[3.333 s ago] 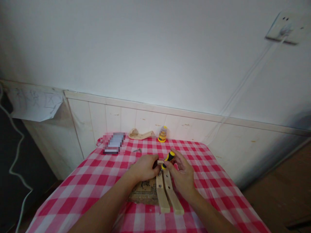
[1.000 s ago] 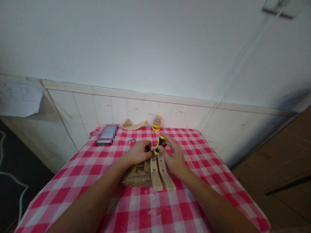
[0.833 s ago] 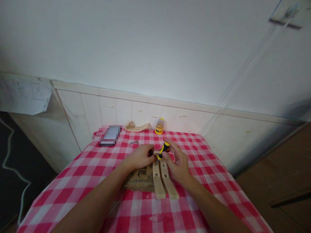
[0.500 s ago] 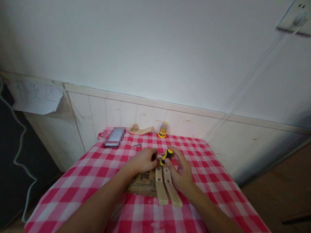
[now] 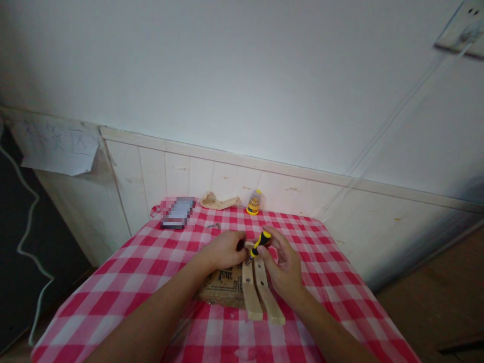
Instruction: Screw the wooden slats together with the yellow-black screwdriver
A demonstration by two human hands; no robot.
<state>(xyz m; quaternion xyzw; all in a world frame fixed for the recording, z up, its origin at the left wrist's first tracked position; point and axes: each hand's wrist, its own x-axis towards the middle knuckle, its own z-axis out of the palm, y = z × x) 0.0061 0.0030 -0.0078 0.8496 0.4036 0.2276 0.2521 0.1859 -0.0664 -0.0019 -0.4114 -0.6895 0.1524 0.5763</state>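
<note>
Two pale wooden slats (image 5: 259, 297) lie side by side over a carved wooden board (image 5: 224, 288) on the red-and-white checked tablecloth (image 5: 128, 282). My right hand (image 5: 285, 264) pinches a small yellow-and-black screwdriver (image 5: 258, 245), its tip down on the far end of the left slat. My left hand (image 5: 223, 250) is closed over the far end of the slats, right beside the screwdriver tip. Whatever sits under its fingers is hidden.
At the back of the table, against the white panelled wall, are a blurred-out flat object (image 5: 177, 213), a curved wooden piece (image 5: 219, 202) and a small yellow-based bit holder (image 5: 254, 202). A loose screw (image 5: 214, 225) lies on the cloth. The floor drops away to the right.
Only the camera view has swayed. Both hands have stayed at the slats' far end, with the screwdriver in the same spot.
</note>
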